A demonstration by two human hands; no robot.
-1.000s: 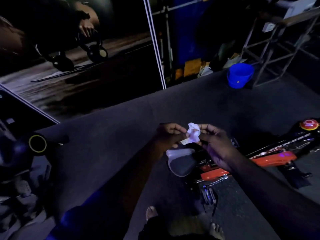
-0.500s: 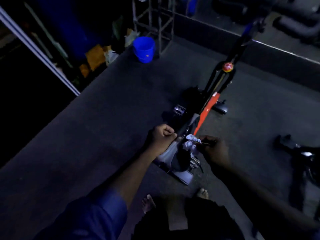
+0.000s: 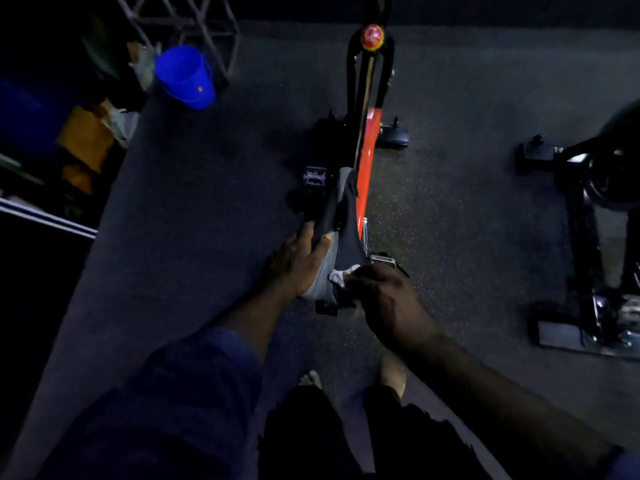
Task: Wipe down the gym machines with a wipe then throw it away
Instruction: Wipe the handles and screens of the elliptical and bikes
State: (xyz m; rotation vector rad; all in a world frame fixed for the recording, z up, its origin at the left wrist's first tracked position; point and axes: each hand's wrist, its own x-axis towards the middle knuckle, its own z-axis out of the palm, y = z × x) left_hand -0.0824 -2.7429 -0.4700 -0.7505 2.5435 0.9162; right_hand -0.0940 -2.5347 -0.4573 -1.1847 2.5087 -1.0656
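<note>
left hand (image 3: 301, 261) grips bike saddle (image 3: 341, 233) side | right hand (image 3: 384, 292) pinches white wipe (image 3: 341, 274), seemingly against saddle's rear

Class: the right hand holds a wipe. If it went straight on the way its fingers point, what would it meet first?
The bike saddle: the right hand seems to press the wipe onto its rear end. Depth is unclear in this dim picture.
</note>
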